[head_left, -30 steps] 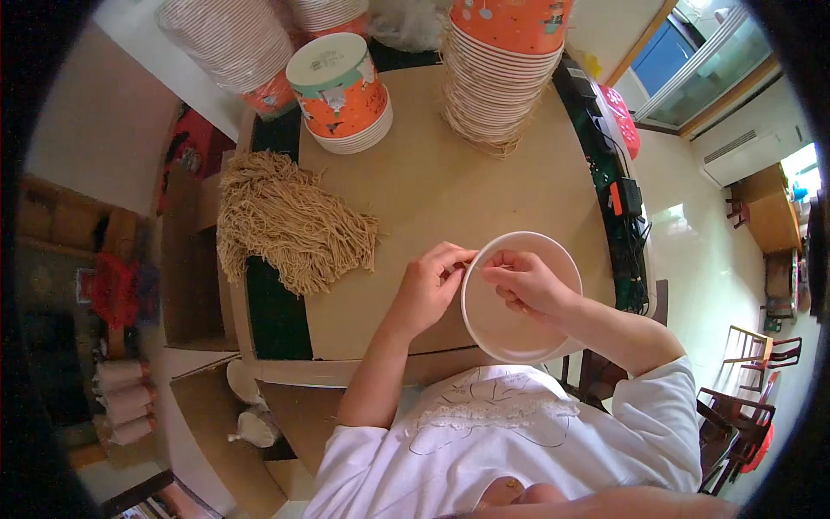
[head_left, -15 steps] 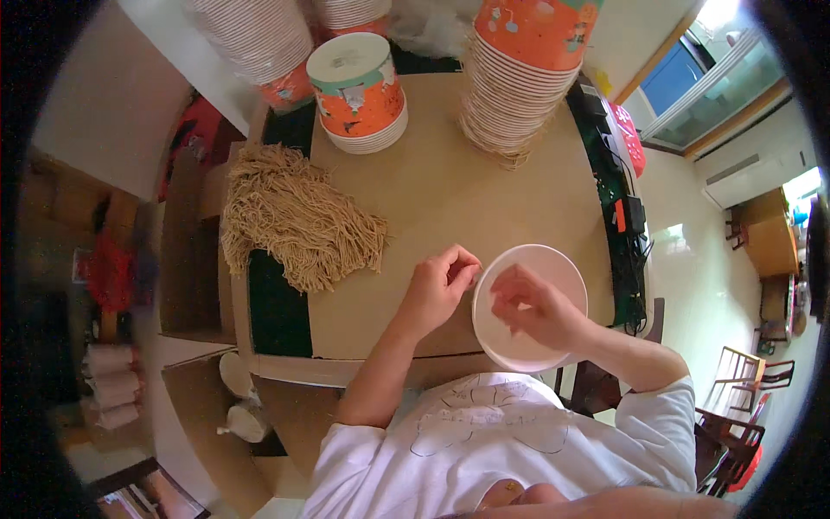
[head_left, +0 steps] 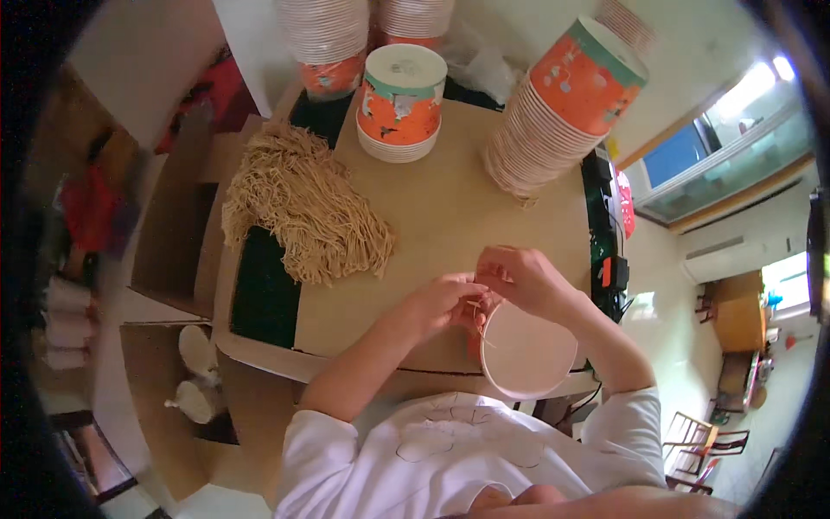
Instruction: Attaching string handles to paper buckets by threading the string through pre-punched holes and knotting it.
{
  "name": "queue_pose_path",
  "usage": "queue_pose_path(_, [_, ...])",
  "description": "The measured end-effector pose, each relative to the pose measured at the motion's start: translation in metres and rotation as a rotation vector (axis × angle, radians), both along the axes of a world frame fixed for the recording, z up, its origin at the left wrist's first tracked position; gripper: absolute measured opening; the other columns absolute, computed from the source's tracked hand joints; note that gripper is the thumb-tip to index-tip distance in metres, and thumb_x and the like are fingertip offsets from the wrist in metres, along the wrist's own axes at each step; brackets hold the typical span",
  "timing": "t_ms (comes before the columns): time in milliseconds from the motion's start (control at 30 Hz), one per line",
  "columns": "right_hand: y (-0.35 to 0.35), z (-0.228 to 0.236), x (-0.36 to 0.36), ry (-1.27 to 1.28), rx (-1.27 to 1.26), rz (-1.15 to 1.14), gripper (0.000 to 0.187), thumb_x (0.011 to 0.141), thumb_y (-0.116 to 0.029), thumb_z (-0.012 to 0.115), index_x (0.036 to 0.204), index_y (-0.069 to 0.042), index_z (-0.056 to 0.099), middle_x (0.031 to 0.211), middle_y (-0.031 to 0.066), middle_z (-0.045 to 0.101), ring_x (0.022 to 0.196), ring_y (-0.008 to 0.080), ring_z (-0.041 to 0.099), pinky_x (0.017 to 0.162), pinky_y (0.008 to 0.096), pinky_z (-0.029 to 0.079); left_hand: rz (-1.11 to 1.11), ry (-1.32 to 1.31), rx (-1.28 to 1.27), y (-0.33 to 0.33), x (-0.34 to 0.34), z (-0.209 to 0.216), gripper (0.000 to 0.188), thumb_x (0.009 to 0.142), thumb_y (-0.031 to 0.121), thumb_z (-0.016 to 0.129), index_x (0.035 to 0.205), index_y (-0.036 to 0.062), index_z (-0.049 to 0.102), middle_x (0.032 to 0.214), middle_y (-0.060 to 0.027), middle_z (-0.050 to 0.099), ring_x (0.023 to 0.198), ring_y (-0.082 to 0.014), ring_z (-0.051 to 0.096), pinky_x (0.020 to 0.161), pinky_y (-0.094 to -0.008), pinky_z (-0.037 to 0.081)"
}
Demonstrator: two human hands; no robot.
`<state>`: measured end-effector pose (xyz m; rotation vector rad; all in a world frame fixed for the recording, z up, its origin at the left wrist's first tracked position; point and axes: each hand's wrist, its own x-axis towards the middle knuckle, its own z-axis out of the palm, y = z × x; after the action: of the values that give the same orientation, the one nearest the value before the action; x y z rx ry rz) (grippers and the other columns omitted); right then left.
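Brings the right hand [head_left: 532,281] up out of the tub [head_left: 529,350] since the earlier frame, over to the rim beside the left hand [head_left: 445,307], and tips the tub, showing some orange outer wall. Keeps it at the near edge of the table [head_left: 270,356], just in front of the white shirt [head_left: 553,424], open end up and leaning. Holds both hands narrow, thumbs and fingertips drawn together at the rim's upper left, apparently pinching a thin strand [head_left: 490,342]; cannot tell its two ends apart, nor make out any knot. Looks partway through with this one tub. Seems done, judging by the strands dangling low down, with at least part of the tall leaning stack [head_left: 562,108] at the far right. Probably leaves the short upturned stack [head_left: 402,117], without string in sight, and perhaps the bagged stacks [head_left: 324,35] behind. Has plenty of string left too: a thick tan bundle [head_left: 303,203] at the left, limp, wavy and mop-like, frayed into fine ends. Contrasts with smooth pale paper inside the round tub, orange-and-green printed walls, ribbed layers of nested rims, crinkled clear plastic [head_left: 486,73] and flat, dull brown cardboard [head_left: 432,225].
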<state>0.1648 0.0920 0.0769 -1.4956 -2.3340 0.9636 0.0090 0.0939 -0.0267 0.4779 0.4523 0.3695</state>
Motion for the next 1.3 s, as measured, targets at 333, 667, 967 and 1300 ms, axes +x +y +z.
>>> queue_pose_path(333, [-0.021,-0.026,0.036,0.095,-0.145,-0.292,0.018,0.083,-0.016,0.060,0.088,0.001,0.061,0.073,0.0077,0.062,0.067,0.0130,0.057,0.063,0.0278,0.047,0.025,0.001,-0.067,0.007,0.021,-0.012,0.010,0.092,0.017,0.046,0.095,0.0075,0.048,0.060,0.0023,0.042,0.041,-0.0059,0.035,0.033,-0.0197,0.024])
queue_pose_path(667, [-0.011,-0.035,0.044,0.129,-0.302,-0.348,0.016,0.079,-0.017,0.065,0.082,-0.001,0.065,0.070,0.0051,0.062,0.065,0.0102,0.056,0.060,0.0246,0.045,0.169,0.144,0.083,0.007,0.033,0.007,0.007,0.092,0.015,0.046,0.096,0.0085,0.047,0.058,0.0053,0.040,0.041,-0.0021,0.032,0.033,-0.0183,0.022])
queue_pose_path(967, [0.002,-0.037,0.051,0.195,-0.570,-0.330,0.015,0.081,-0.015,0.062,0.084,-0.001,0.065,0.074,0.0036,0.063,0.069,0.0089,0.057,0.062,0.0225,0.045,0.169,0.180,0.272,0.012,0.034,0.003,0.006,0.090,0.014,0.051,0.091,0.0079,0.049,0.064,0.0051,0.046,0.047,-0.0013,0.035,0.037,-0.0173,0.024])
queue_pose_path(1300, [-0.001,-0.032,0.060,0.377,-0.570,-0.341,0.006,0.080,-0.004,0.060,0.084,0.001,0.060,0.077,0.0043,0.062,0.074,0.0106,0.060,0.068,0.0226,0.048,0.025,0.213,0.638,0.013,0.000,0.040,0.008,0.079,0.003,0.060,0.077,0.0052,0.052,0.068,0.0041,0.047,0.068,-0.0049,0.049,0.064,-0.0203,0.041])
